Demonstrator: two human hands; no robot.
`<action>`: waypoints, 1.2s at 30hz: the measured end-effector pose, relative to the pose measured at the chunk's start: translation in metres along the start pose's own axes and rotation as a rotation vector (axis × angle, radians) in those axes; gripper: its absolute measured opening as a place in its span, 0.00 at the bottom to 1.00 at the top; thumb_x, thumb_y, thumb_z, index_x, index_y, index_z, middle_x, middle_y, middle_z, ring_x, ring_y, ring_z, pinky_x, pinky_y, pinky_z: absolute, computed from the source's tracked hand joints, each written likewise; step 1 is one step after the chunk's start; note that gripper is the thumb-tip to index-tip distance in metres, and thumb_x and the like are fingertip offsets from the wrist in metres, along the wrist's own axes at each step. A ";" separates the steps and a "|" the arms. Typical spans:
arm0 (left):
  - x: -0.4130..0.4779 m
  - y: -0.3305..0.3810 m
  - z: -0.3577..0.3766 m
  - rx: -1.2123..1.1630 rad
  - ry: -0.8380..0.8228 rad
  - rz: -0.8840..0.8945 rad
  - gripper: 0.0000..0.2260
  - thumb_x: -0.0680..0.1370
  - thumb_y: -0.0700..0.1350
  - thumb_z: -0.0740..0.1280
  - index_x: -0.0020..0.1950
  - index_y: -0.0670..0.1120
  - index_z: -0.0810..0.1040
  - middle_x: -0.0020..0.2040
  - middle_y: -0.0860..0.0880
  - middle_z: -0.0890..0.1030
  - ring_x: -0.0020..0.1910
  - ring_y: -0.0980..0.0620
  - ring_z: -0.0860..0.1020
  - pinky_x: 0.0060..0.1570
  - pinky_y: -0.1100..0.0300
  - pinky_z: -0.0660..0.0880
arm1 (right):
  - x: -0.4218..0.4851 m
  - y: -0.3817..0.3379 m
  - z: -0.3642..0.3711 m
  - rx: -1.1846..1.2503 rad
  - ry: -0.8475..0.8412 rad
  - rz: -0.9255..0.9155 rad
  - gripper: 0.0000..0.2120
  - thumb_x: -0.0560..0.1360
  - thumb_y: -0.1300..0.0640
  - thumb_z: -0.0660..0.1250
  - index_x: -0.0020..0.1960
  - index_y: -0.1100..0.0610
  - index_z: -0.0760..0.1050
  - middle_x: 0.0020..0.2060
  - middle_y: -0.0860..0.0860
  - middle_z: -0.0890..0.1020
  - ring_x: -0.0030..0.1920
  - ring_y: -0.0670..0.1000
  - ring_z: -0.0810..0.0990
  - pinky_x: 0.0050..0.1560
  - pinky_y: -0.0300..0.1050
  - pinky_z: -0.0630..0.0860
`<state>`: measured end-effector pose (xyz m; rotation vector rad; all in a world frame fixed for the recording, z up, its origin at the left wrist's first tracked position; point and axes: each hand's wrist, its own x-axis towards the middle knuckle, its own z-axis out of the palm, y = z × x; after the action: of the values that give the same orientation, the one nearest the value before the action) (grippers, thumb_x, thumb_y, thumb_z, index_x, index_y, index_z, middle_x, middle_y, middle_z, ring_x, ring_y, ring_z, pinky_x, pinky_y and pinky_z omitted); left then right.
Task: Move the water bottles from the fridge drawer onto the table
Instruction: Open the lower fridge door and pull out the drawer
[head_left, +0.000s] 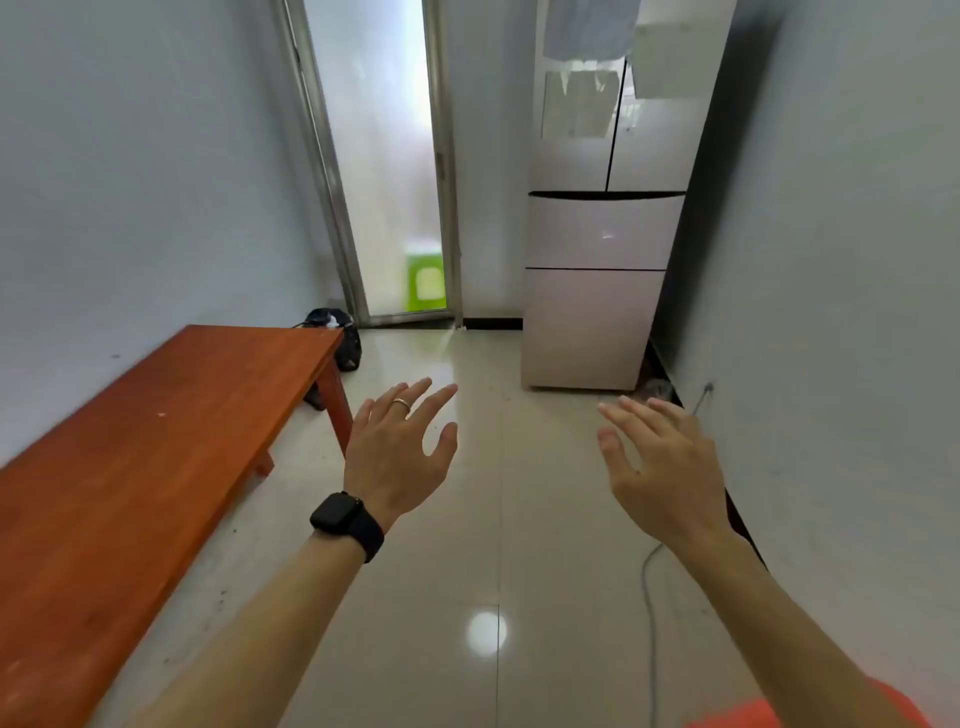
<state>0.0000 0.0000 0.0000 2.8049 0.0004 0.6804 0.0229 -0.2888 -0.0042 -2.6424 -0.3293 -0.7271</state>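
Observation:
A tall beige fridge (602, 208) stands against the far wall at the right, its two upper doors and both drawers (597, 234) closed. No water bottles are in sight. A long reddish wooden table (130, 441) runs along the left wall. My left hand (400, 452), with a ring and a black watch on the wrist, is held out over the floor with fingers spread and holds nothing. My right hand (665, 462) is also held out, fingers straight, holding nothing. Both hands are well short of the fridge.
A frosted glass door (384, 156) stands left of the fridge, with a green box behind it. A black bag (337, 332) lies on the floor past the table's far end. A grey cable (649, 597) trails along the right wall. Glossy tiled floor stretches between table and fridge.

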 end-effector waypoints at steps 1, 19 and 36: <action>0.013 -0.003 0.008 -0.007 -0.035 0.001 0.22 0.81 0.58 0.61 0.76 0.60 0.68 0.74 0.49 0.72 0.75 0.46 0.67 0.73 0.42 0.63 | 0.011 0.004 0.008 0.002 -0.026 0.008 0.24 0.79 0.40 0.52 0.66 0.45 0.78 0.65 0.45 0.80 0.69 0.50 0.69 0.65 0.54 0.72; 0.353 -0.051 0.183 -0.069 -0.124 -0.002 0.21 0.81 0.56 0.62 0.74 0.59 0.70 0.72 0.51 0.74 0.74 0.49 0.67 0.71 0.48 0.63 | 0.304 0.094 0.166 -0.003 -0.025 0.144 0.24 0.79 0.39 0.52 0.65 0.45 0.80 0.63 0.43 0.81 0.68 0.49 0.71 0.67 0.49 0.69; 0.709 -0.033 0.367 -0.052 -0.140 -0.068 0.21 0.82 0.57 0.60 0.75 0.61 0.68 0.74 0.53 0.72 0.75 0.50 0.65 0.73 0.50 0.61 | 0.646 0.250 0.336 0.042 -0.134 0.100 0.24 0.79 0.39 0.52 0.68 0.44 0.77 0.66 0.43 0.79 0.71 0.49 0.68 0.68 0.54 0.69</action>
<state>0.7985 -0.0154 -0.0039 2.7820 0.0513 0.4603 0.7931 -0.2955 -0.0020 -2.6518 -0.2438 -0.5078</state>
